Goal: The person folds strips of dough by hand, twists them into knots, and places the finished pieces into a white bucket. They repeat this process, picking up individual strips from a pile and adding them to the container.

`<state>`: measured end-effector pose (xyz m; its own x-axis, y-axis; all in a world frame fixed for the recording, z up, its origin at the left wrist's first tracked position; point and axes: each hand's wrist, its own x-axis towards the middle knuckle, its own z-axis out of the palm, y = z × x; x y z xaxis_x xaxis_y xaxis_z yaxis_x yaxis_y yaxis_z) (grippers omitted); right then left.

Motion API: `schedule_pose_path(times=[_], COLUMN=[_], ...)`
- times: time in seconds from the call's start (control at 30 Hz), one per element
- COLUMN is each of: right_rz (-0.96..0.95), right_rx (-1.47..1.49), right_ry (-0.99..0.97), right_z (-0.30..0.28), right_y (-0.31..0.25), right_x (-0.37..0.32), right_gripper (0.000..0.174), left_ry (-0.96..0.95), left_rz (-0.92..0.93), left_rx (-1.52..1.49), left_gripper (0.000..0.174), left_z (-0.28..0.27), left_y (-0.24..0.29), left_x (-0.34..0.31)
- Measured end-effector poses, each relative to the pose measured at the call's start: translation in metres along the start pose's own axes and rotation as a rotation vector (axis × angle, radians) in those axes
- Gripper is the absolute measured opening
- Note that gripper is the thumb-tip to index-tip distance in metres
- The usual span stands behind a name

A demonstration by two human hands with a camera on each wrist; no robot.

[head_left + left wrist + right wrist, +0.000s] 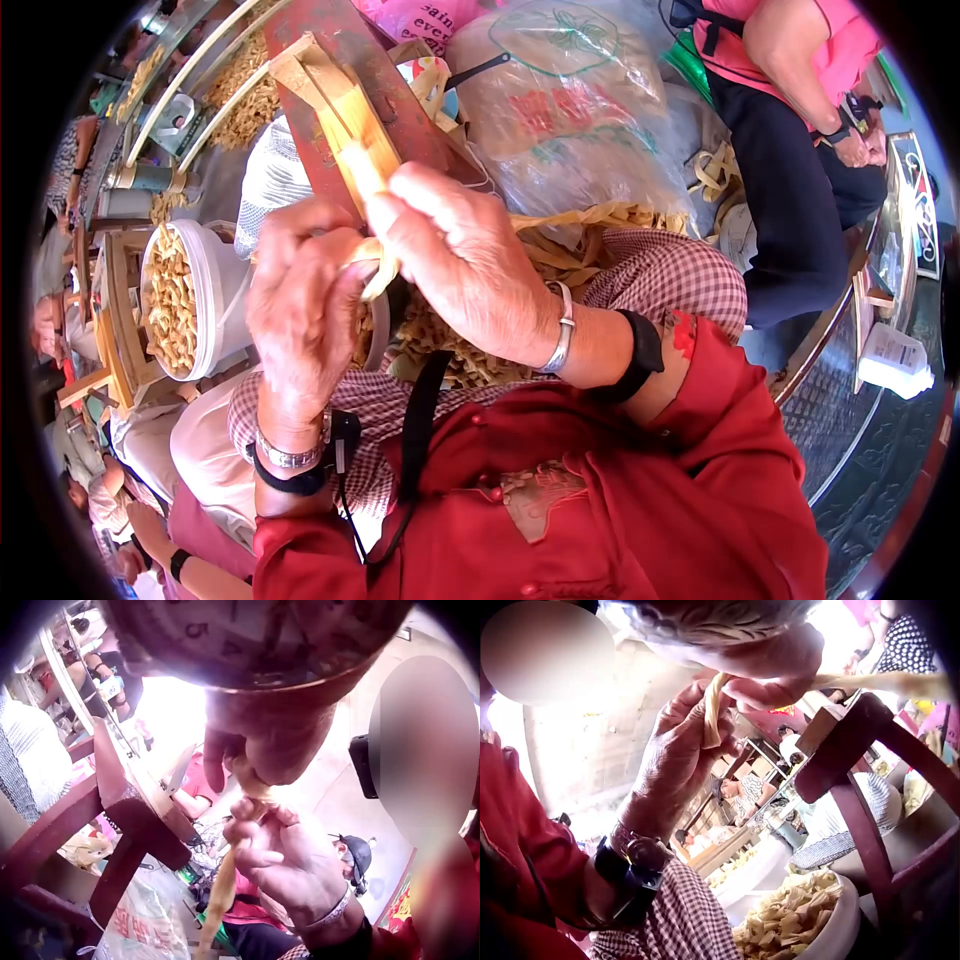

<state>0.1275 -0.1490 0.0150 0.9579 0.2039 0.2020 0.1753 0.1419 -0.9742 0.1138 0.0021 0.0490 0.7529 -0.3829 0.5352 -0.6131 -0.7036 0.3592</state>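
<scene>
Both hands work close together on a narrow pale-yellow strip (378,280), which bends and twists between the fingers. In the head view my left hand (300,300) pinches it from the left, its short end poking out below the fingertips. My right hand (455,260) pinches it from the other side, thumb and fingers bent. A long tail of the strip (219,900) trails from the hands in the left wrist view. In the right wrist view the short twisted end (713,716) hangs at the left hand (664,765), beside the right hand (769,686).
A white bucket (213,300) of small knotted yellow pieces stands at the left. Ahead is a red-painted wooden stand (300,165). Beyond lies a large clear plastic bag (560,110); loose strips (560,255) lie near the checked knee. Another person (790,130) sits at upper right.
</scene>
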Motion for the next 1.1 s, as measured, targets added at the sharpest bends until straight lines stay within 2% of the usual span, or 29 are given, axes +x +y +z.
schedule_pose_path(times=[0.03,0.07,0.13,0.2,0.3,0.33,0.43,0.47,0.5,0.57,0.6,0.63,0.73,0.77,0.93,1.03,1.07,1.1], right_rz=[-0.017,0.011,0.015,0.068,-0.045,-0.145,-0.241,-0.253,-0.240,-0.045,-0.028,-0.011,0.148,0.177,0.155,0.139,0.123,0.130], right_rx=[-0.016,-0.070,-0.051,-0.031,0.035,-0.030,0.085,-0.010,0.050,0.045,0.034,0.022,0.158,0.189,0.131,0.066,0.077,0.112], right_ry=[-0.029,-0.080,-0.231,-0.362,-0.229,-0.244,-0.138,-0.152,-0.152,-0.277,-0.299,-0.322,-0.318,-0.310,-0.231,-0.220,-0.238,-0.217], right_z=[0.000,-0.003,-0.009,-0.014,-0.007,-0.012,-0.006,-0.011,-0.010,-0.019,-0.022,-0.024,-0.022,-0.021,-0.013,-0.010,-0.012,-0.013], right_y=[0.002,0.001,0.006,0.006,0.008,0.004,0.005,-0.002,-0.006,-0.012,-0.013,-0.013,-0.001,0.004,0.007,0.007,0.008,0.007], right_x=[0.001,0.004,0.009,0.010,0.005,0.004,0.003,0.004,0.005,0.008,0.008,0.008,0.002,0.001,0.000,0.000,0.000,0.000], right_gripper=[0.019,0.027,0.029,0.035,0.037,0.029,0.020,0.014,0.015,0.016,0.020,0.024,0.029,0.030,0.029,0.028,0.030,0.030], left_ry=[0.018,0.053,0.034,-0.070,-0.044,0.001,0.077,0.066,0.022,-0.031,-0.068,-0.102,-0.035,-0.163,-0.142,-0.121,-0.052,-0.086], left_rz=[-0.090,0.021,0.094,0.019,-0.195,-0.465,-0.556,-0.526,-0.551,-0.612,-0.627,-0.585,-0.529,-0.293,-0.230,-0.575,-0.550,-0.597], left_rx=[0.037,0.107,0.096,-0.071,-0.333,-0.597,-1.192,-1.272,-1.444,-1.504,-1.517,-1.528,-1.106,-0.737,-0.492,-0.810,-0.878,-1.071], left_gripper=[0.008,0.009,0.011,0.014,0.020,0.023,0.038,0.042,0.041,0.043,0.046,0.041,0.031,0.035,0.044,0.044,0.045,0.046], left_z=[-0.004,-0.005,-0.006,-0.005,-0.002,-0.004,-0.003,0.000,-0.001,-0.002,-0.002,-0.002,0.004,0.003,0.008,0.014,0.020,0.018], left_y=[0.008,0.007,0.002,-0.002,-0.010,-0.005,0.002,-0.004,-0.005,-0.002,-0.002,-0.002,0.003,-0.011,0.004,0.001,-0.001,-0.003], left_x=[0.001,0.004,0.003,-0.007,-0.021,-0.023,-0.009,-0.010,-0.010,-0.008,-0.008,-0.007,-0.008,-0.005,-0.002,-0.009,-0.012,-0.012])
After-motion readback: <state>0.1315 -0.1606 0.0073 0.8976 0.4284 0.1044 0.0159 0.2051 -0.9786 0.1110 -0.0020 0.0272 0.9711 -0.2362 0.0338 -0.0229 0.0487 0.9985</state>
